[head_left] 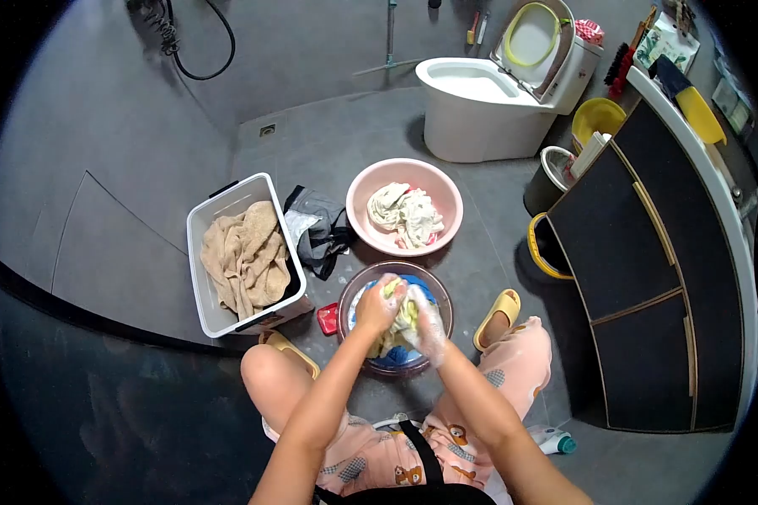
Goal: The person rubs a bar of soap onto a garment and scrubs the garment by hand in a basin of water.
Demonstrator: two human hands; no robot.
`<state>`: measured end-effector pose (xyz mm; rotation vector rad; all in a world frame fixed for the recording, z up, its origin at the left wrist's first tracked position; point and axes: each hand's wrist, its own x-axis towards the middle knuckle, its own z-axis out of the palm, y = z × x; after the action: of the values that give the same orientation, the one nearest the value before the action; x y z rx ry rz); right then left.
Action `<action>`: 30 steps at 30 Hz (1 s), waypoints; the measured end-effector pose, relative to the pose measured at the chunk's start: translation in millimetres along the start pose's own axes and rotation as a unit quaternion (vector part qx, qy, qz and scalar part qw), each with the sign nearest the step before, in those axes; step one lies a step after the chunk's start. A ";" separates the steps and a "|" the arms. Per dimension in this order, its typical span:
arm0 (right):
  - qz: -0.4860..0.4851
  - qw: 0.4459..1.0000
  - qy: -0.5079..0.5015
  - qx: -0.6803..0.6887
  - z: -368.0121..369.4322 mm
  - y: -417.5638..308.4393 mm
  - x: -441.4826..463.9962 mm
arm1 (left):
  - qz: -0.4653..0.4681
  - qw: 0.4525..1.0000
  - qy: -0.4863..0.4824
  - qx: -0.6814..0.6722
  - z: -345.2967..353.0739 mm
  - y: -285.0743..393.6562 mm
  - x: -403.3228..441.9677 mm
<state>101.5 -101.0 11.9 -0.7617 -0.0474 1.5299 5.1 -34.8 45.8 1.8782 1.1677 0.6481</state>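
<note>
Over the brown basin [447, 324], both hands are closed on a soapy, yellowish-green cloth [404, 316]. My left hand [381, 306] grips it from the left, with a yellow bit showing at the fingers. White suds coat my right hand [427, 325], which holds the cloth from the right. Blue cloth [398, 357] lies in the basin beneath. Just behind stands a pink basin [359, 181] with white, twisted cloth [406, 215] in it. A small red object [328, 319] rests on the floor at the brown basin's left; its kind is unclear.
A white bin [197, 252] with a tan towel [246, 257] stands left, beside dark and grey clothing [318, 229] on the floor. The toilet [480, 126] is at the back. A black cabinet [640, 328] and buckets line the right; a bottle [556, 441] lies near my right leg.
</note>
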 end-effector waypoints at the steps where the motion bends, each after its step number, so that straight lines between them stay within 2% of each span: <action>1: 0.023 0.999 0.019 -0.018 10.2 -15.7 -14.0 | -0.003 0.998 -0.056 -0.041 -5.9 -1.1 -0.2; 3: 0.053 0.998 0.002 -0.042 23.9 -34.3 -25.6 | -0.009 0.978 -0.171 -0.122 -15.0 -2.6 0.6; 4: 0.044 0.998 -0.005 -0.045 17.6 -35.1 -22.2 | -0.049 0.968 -0.203 -0.140 -17.1 -7.2 4.2; 5: 0.022 0.993 -0.021 -0.114 13.8 -35.7 -21.4 | -0.063 0.963 -0.200 -0.171 -21.9 -10.3 6.0; 7: -0.020 0.967 -0.054 -0.249 10.8 -35.4 -23.0 | -0.092 0.949 -0.192 -0.231 -31.4 -16.3 7.8; 8: -0.097 0.912 -0.060 -0.395 10.4 -35.3 -20.6 | -0.113 0.937 -0.152 -0.293 -33.7 -18.8 7.7; 9: -0.043 0.855 -0.072 -0.512 20.5 -49.4 -32.4 | -0.131 0.920 -0.111 -0.352 -35.7 -21.8 8.4; 11: -0.032 0.857 -0.086 -0.507 3.1 -45.7 -24.6 | -0.119 0.859 -0.047 -0.495 -41.7 -32.6 12.7; 13: -0.019 0.891 -0.079 -0.447 -15.4 -43.6 -16.6 | -0.125 0.809 -0.012 -0.574 -51.0 -37.0 15.0; 15: -0.041 0.937 -0.070 -0.339 -20.6 -36.5 -15.8 | -0.125 0.866 0.047 -0.481 -53.3 -26.8 9.5; 17: -0.091 0.978 -0.061 -0.177 -1.9 -24.2 -19.6 | 0.008 0.892 0.102 -0.439 -29.5 -19.3 6.1; 18: -0.117 0.981 -0.037 -0.149 -17.1 -12.2 -5.9 | 0.060 0.922 0.111 -0.367 -18.7 -10.9 -1.9; 20: -0.088 0.993 0.001 -0.083 -20.4 0.1 0.4 | 0.121 0.963 0.060 -0.233 10.5 -4.0 -30.1; 21: -0.072 0.996 0.020 -0.051 -24.9 4.3 2.5 | 0.098 0.981 0.050 -0.157 20.0 12.6 -48.4; 22: -0.051 0.998 -0.033 -0.021 -32.5 6.2 1.3 | 0.215 0.968 0.069 -0.114 36.2 9.6 -56.5; 24: 0.002 0.990 -0.135 0.032 -39.7 7.2 -4.6 | 0.304 0.949 0.087 0.010 34.1 30.7 -65.0; 25: 0.001 0.990 -0.124 0.068 -36.9 11.6 -8.7 | 0.335 0.936 0.099 0.045 35.6 28.6 -62.0; 27: -0.002 0.985 -0.103 0.138 -23.7 21.7 -13.6 | 0.229 0.964 0.103 0.084 37.8 -1.7 -36.1; 28: -0.025 0.999 -0.015 0.019 -10.3 21.0 -8.3 | 0.178 0.971 0.153 0.043 37.1 -13.0 -21.9; 29: -0.045 0.999 -0.012 -0.004 -6.8 23.3 -5.8 | 0.141 0.971 0.192 0.028 27.3 -14.0 -10.5; 30: -0.064 0.998 -0.009 -0.026 -5.4 24.8 -3.7 | 0.151 0.971 0.179 0.052 26.5 -12.0 -12.3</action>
<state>82.1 -110.0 -2.4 -0.7719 -0.1477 1.4176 14.1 -52.6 21.3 2.1089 1.1619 1.1534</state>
